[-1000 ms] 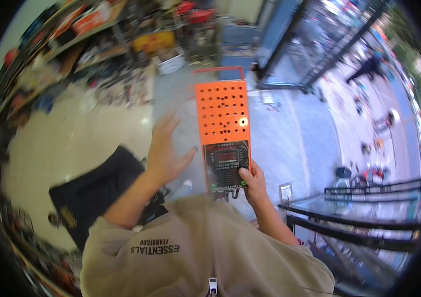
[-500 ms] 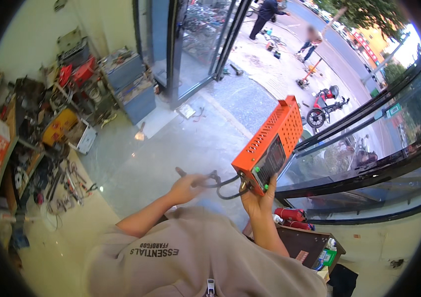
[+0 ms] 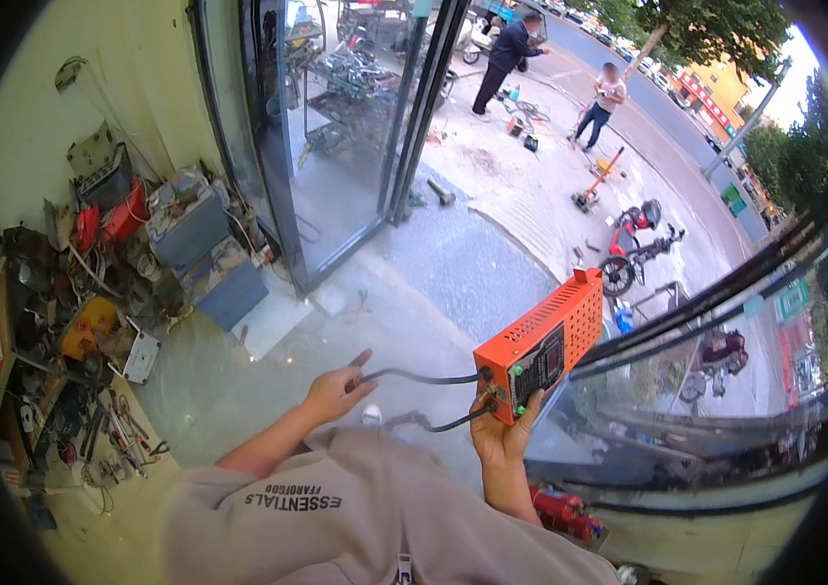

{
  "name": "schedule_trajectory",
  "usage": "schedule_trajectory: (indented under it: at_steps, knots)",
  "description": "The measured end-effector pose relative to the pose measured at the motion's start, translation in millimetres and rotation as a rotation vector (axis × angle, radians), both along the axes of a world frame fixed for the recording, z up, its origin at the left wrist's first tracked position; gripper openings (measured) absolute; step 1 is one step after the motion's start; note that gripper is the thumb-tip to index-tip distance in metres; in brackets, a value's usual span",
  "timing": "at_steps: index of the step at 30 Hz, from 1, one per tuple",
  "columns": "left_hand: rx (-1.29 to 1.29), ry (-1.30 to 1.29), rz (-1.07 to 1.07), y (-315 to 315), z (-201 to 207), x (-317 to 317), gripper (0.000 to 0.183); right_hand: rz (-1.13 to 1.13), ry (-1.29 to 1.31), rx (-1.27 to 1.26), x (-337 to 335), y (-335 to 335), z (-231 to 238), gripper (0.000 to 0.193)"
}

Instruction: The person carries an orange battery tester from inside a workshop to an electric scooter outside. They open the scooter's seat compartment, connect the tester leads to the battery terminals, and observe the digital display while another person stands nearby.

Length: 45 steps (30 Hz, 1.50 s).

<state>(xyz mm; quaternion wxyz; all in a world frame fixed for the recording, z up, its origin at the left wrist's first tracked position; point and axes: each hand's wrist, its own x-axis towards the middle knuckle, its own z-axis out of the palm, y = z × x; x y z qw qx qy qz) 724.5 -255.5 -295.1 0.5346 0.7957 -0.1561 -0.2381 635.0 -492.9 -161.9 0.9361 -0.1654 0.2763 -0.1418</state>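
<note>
My right hand (image 3: 501,434) is closed on the lower end of an orange metal box (image 3: 570,317), its thumb over the front. The box is tilted, with ventilation holes in its casing, a dark front panel (image 3: 539,370) and small green knobs. Two black cables come out of the end nearest me. One black cable (image 3: 414,374) runs left to my left hand (image 3: 336,392), whose fingers are closed on it with one finger stretched out. The lower cable (image 3: 448,425) loops down in front of my jacket, and its far end is hard to make out.
A glass door (image 3: 346,146) stands open ahead, a glazed frame (image 3: 667,409) to the right. Tools (image 3: 121,429), boxes and a grey-blue cabinet (image 3: 224,283) crowd the left. Outside are two people, a red motorbike (image 3: 628,249) and a jack (image 3: 597,180). Red extinguishers (image 3: 565,512) lie at lower right.
My left hand has moved left, away from the box, drawing the upper cable straighter. The box sits lower in the picture, and the view has shifted to show more of the outside.
</note>
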Motion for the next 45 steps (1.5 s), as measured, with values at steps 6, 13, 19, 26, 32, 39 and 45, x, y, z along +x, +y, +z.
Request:
schedule_trajectory:
  at_steps: [6,13,19,26,32,39,45]
  knots:
    - [-0.288,0.185,-0.169,-78,-22,82,0.037,0.106,-0.045,0.11,120,-57,1,0.068]
    - [-0.198,0.156,-0.403,-212,-45,200,0.044,0.233,-0.086,-0.076,244,-127,-3,0.08]
    - [-0.322,-0.086,-0.449,-304,-56,327,0.033,0.133,0.019,-0.255,310,-216,-4,0.077]
    - [-0.169,-0.028,-0.72,-387,-47,450,0.02,-0.131,0.088,-0.241,362,-317,-17,0.078]
    - [-0.182,0.146,-0.586,-461,-64,541,0.024,-0.249,-0.028,-0.129,452,-413,-44,0.066]
    - [-0.04,-0.181,-0.272,-561,-109,668,0.014,-0.11,0.042,-0.021,597,-527,-75,0.067]
    - [-0.102,-0.047,-0.208,-630,-93,759,0.016,0.045,0.034,0.015,720,-615,-74,0.069]
